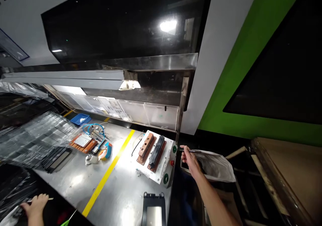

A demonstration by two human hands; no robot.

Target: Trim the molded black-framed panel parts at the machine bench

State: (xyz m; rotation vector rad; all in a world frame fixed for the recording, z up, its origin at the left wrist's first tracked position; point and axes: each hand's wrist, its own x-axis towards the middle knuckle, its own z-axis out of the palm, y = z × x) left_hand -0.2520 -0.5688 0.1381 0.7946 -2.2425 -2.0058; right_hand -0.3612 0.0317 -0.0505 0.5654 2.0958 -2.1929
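A grey metal worktable [118,199] is stretching from near left to far right under a dark glossy machine hood [125,21], with a yellow stripe [108,174] running diagonally across its top. To the right of the table's edge a dark gap is opening, and beyond it a green wall [241,68] and a brown board [289,165] are closing the scene.

The right hand [190,159] is reaching past the table's right edge, fingers pressed together and pinching the rim of a grey plastic bag [216,167], which is hanging just off the table in the gap. The left hand [36,204] is resting at the near left edge, fingers curled loosely on dark stacked trays [15,185]; whether it is gripping anything I cannot tell.

On the table a white fixture plate [157,155] with a brown block and a black block is sitting close to the right edge, just beside the right hand. A black framed part [154,209] is lying at the near edge. Left of the stripe an orange board [84,142], blue tubing [93,128] and a tape roll [105,151] are clustering, with clear plastic wrap [35,135] crowding the far left. Bare tabletop is lying open along the stripe.
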